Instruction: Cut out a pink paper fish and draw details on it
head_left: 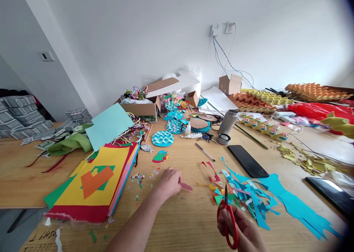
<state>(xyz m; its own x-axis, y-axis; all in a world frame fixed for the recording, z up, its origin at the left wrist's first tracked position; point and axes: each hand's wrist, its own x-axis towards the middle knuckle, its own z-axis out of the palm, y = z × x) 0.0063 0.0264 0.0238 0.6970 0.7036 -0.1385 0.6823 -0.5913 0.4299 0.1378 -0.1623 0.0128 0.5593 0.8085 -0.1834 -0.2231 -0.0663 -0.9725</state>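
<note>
**Pink paper pinched, scissors held apart from it**

A small pink paper piece (186,187) sits just above the middle of the counter (177,226), poking out from the thumb side of the left hand (170,181). That grip is closed, its back to the camera, and appears to pinch the paper's near end; the fingertips are hidden. To the right, apart from the paper, the right hand (243,226) has its grip wrapped round the red handles of the scissors (226,199), whose blades point away from the person and look closed together.

This reads as a pause in cutting paper by hand, with the blades and the pink piece not touching. A further cut would call for opening the blades, bringing the 2 hands together and keeping the pinched edge steady.

Just beyond the scissors lies a tangle of coloured scraps (260,211), mostly blue. Past the left hand are scattered paper bits (138,178) and a green-and-red paper cutout (159,156). Farther out, a stack of coloured paper (69,193) lies to the left and a black phone (248,161) to the right.
</note>
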